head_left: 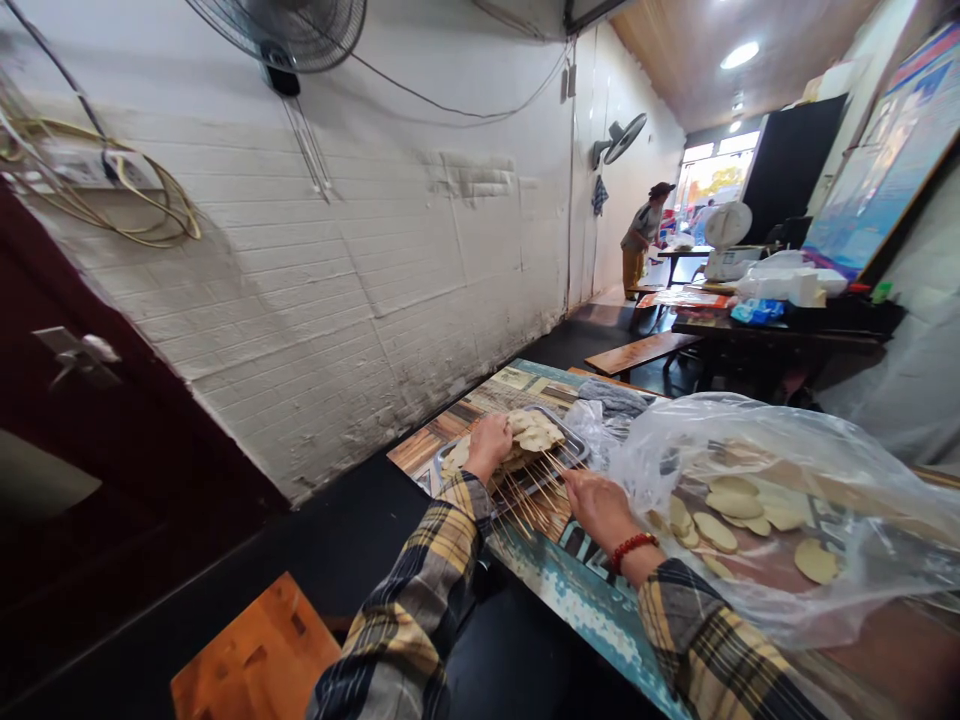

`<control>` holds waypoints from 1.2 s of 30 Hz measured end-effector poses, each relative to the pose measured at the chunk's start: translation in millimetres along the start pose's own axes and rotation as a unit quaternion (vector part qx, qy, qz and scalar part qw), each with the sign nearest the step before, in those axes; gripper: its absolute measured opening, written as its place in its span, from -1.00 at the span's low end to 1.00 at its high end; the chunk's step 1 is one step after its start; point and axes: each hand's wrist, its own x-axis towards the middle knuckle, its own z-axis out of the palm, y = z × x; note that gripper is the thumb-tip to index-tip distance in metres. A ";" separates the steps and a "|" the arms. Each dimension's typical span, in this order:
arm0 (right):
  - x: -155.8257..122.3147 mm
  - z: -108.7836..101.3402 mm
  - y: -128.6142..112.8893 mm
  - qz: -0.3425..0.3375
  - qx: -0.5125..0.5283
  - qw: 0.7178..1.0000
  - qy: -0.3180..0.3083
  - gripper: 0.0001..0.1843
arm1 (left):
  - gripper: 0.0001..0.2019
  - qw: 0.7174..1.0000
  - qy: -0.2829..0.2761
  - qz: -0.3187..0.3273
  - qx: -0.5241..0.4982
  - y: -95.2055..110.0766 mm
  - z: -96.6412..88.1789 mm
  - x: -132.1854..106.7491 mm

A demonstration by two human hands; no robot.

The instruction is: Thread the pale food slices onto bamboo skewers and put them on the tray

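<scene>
A metal tray point(576, 446) on the table holds a pile of pale, flat slices point(534, 430) threaded on thin wooden skewers point(525, 500). The bare skewer ends stick out over the tray's near side. My left hand point(489, 447) rests on the pile, its fingers curled down over the skewered slices; the fingertips are partly hidden. At the skewer ends, on the right, my right hand point(600, 503) is closed with thumb and fingers together on a skewer. Beside it lies a clear plastic bag point(660, 430) with loose oval slices point(731, 500) that look like potato.
A grey cloth point(611, 398) lies behind the tray on the patterned table point(585, 610). An orange-brown stool point(255, 655) stands at lower left. Beyond are a wooden bench point(637, 352), a cluttered dark table point(787, 335) and a person point(641, 235) bending over another table. A white wall point(375, 250) runs along the left.
</scene>
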 end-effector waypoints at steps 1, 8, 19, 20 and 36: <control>-0.8 0.3 0.2 -0.003 -0.002 1.000 0.001 -0.68 | -0.79 1.000 -0.013 0.016 0.017 0.2 1.3 -1.4; -11.9 -9.1 -0.3 -0.017 0.001 1.000 0.026 -0.71 | -0.49 0.971 -0.130 0.063 0.188 -3.9 15.6 -11.0; -105.0 -41.9 53.0 -0.073 0.106 0.980 0.151 -0.63 | -0.53 0.996 -0.023 0.071 0.039 15.4 -16.9 -28.5; -117.7 -43.5 67.4 -0.051 0.109 0.979 0.167 -0.63 | -0.56 0.997 0.014 0.069 0.011 19.5 -20.9 -35.3; -323.1 -138.9 295.7 0.331 0.033 0.887 0.319 -0.56 | -0.42 0.929 -0.303 0.005 -0.214 184.7 106.5 -166.2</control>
